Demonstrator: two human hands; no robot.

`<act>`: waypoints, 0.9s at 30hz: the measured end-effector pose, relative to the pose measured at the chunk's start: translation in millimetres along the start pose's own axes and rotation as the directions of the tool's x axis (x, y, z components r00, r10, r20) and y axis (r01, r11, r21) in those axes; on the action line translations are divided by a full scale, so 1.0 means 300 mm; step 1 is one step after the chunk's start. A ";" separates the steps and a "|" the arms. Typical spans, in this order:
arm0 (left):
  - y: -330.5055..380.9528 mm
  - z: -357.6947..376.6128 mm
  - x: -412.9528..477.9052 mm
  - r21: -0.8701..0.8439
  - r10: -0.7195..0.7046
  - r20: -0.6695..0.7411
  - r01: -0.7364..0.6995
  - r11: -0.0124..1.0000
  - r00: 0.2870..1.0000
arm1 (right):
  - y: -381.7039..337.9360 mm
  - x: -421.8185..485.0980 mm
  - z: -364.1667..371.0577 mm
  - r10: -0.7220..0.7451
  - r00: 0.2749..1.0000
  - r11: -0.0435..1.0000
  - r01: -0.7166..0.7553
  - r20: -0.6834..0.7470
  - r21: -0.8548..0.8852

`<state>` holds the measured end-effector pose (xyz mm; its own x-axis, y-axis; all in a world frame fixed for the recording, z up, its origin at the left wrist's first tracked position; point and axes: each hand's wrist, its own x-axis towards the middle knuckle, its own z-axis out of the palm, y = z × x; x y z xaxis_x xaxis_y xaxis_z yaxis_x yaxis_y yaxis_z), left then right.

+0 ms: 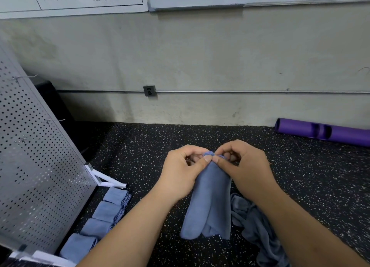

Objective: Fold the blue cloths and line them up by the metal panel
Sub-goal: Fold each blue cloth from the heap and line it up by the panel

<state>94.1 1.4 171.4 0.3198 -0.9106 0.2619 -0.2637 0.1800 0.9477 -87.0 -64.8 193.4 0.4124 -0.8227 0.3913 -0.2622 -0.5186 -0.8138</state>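
Head view: four folded pale-blue cloths (106, 209) line the perforated grey metal panel (36, 166) left of the fingers (204, 160); left hand (183, 172) and right hand (246, 166) pinch a fifth limp blue cloth (210, 206), crumpled blue-grey pile (258, 226) unfolded below-right.

The blue cloth (210, 196) hanging from the fingers (207, 159) is showing a soft, matt, finely napped textile surface with no sheen. Below and left of the fingers, the folded cloths (100, 214) are presenting the same matt blue fabric. Further left of the fingers, the metal panel (40, 156) is displaying a smooth, satin grey sheet finish, perforated with regular round holes and reflecting light faintly. Beneath the fingers, the floor (140, 146) is appearing as black, grainy, rubber-like matting flecked with pale specks. Below and right of the fingers, the crumpled cloths (254, 226) are looking matt and greyer. Far right of the fingers, the purple tube (340, 135) is showing a smooth, slightly glossy skin.
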 end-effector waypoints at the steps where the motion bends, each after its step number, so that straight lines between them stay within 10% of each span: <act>1: -0.001 -0.004 0.000 0.026 0.018 0.007 -0.018 0.999 1.000 | 0.000 -0.001 -0.001 0.002 1.000 1.000 -0.002 0.002 -0.001; 12: 0.034 -0.073 0.010 0.107 0.123 0.018 -0.124 0.986 0.992 | 0.044 0.017 -0.010 0.049 0.985 0.995 -0.033 0.164 -0.095; 27: 0.063 -0.118 0.017 -0.254 -0.003 -0.048 -0.009 0.967 0.999 | 0.050 0.019 -0.022 0.028 0.941 0.993 0.010 0.336 -0.114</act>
<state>123.0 13.2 197.2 0.3637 -0.8924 0.2671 -0.0271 0.2765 0.9606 -94.4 -78.9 186.1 0.6740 -0.7109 0.2009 -0.3552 -0.5503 -0.7557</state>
